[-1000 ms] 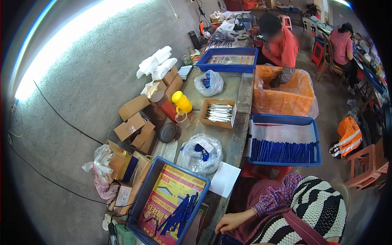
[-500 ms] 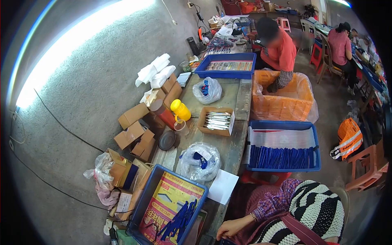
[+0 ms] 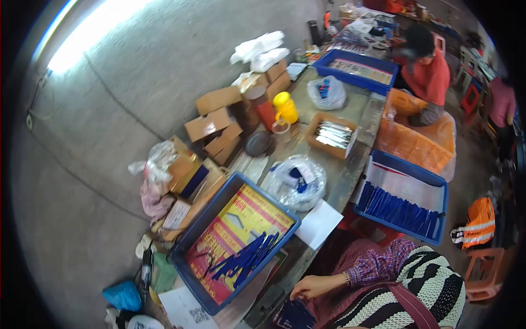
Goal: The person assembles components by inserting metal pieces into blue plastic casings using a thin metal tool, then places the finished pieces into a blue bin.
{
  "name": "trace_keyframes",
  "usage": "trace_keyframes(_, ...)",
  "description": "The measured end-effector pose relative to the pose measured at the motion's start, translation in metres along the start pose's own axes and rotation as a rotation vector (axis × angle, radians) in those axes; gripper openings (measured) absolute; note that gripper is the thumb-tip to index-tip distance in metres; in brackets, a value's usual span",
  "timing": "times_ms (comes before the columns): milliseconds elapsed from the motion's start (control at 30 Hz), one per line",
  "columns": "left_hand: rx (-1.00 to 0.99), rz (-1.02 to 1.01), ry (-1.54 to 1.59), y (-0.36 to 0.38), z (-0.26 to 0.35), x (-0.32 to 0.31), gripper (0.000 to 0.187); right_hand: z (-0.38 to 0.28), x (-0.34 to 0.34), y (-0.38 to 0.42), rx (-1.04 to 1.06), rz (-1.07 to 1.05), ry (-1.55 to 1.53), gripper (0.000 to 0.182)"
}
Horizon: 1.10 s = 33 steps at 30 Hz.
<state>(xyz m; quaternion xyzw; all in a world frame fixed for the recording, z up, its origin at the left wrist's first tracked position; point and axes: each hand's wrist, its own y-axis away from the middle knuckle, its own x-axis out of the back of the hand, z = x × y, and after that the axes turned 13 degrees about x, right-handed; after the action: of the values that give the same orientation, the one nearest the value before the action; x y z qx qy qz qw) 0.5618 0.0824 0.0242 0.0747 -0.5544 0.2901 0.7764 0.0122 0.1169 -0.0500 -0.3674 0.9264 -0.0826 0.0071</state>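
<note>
My right hand (image 3: 319, 286), in a plaid sleeve, is at the table's near edge, low in the head view. Its fingers bend downward close together, above a dark blue bundle (image 3: 296, 316) at my lap. What the fingertips hold, if anything, is hidden. My left hand is out of the picture. Left of the right hand, a blue tray (image 3: 179, 253) lined with a printed yellow and red sheet holds loose thin dark blue sticks (image 3: 249, 257). A white paper sheet (image 3: 319, 225) lies on the table beyond the hand.
A blue bin (image 3: 402, 236) of dark blue sticks stands right of the table. Farther back are a clear plastic bag (image 3: 307, 197), a carton of silvery pieces (image 3: 334, 134), a yellow jug (image 3: 285, 107) and an orange crate (image 3: 416, 143). A co-worker in red (image 3: 435, 74) sits beyond.
The view has swung and tilted, so the table and trays appear farther right. More of the dark blue bundle beneath my right hand shows now. The hand keeps nearly the same bent pose.
</note>
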Motion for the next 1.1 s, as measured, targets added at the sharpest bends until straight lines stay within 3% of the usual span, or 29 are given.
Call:
trace_keyframes(33, -0.009, 0.020, 0.127, 0.004, -0.004, 0.003, 0.026, -0.001, -0.001, -0.003, 0.065, -0.012, 0.074, 0.031)
trace_keyframes(100, 0.099, 0.118, -0.020, 0.002, -0.007, 0.008, 0.025, -0.007, -0.001, -0.005, 0.141, -0.002, 0.211, 0.030)
trace_keyframes(133, 0.163, 0.183, -0.154, -0.001, -0.014, 0.014, 0.025, 0.005, -0.004, -0.007, 0.137, -0.044, 0.233, 0.031)
trace_keyframes(167, 0.156, 0.179, -0.091, -0.009, -0.030, 0.014, 0.025, -0.013, -0.003, -0.013, -0.013, -0.029, 0.122, 0.032)
trace_keyframes(233, 0.284, 0.178, -0.146, 0.002, 0.012, 0.034, 0.019, -0.010, -0.006, -0.020, 0.074, -0.034, 0.188, 0.032)
trace_keyframes(267, 0.260, 0.173, -0.074, -0.002, -0.002, 0.035, 0.021, -0.010, -0.009, -0.026, 0.144, -0.015, 0.214, 0.028)
trace_keyframes(367, 0.187, 0.256, 0.032, 0.002, -0.006, 0.035, 0.020, -0.020, -0.014, -0.041, 0.009, -0.060, 0.213, 0.020)
trace_keyframes(500, 0.213, 0.274, 0.155, 0.002, -0.013, 0.035, 0.018, -0.017, -0.019, -0.053, -0.024, 0.004, 0.189, 0.018)
trace_keyframes(867, 0.327, 0.263, 0.081, -0.026, -0.066, 0.043, 0.020, -0.018, -0.025, -0.069, -0.208, 0.103, 0.188, 0.013)
trace_keyframes(1033, 0.384, 0.335, -0.031, -0.049, -0.099, 0.057, 0.019, -0.004, -0.028, -0.064, -0.119, 0.124, 0.313, 0.012)
trace_keyframes(1100, 0.430, 0.387, -0.084, -0.061, -0.117, 0.058, 0.018, 0.010, -0.029, -0.055, 0.122, 0.129, 0.521, 0.010)
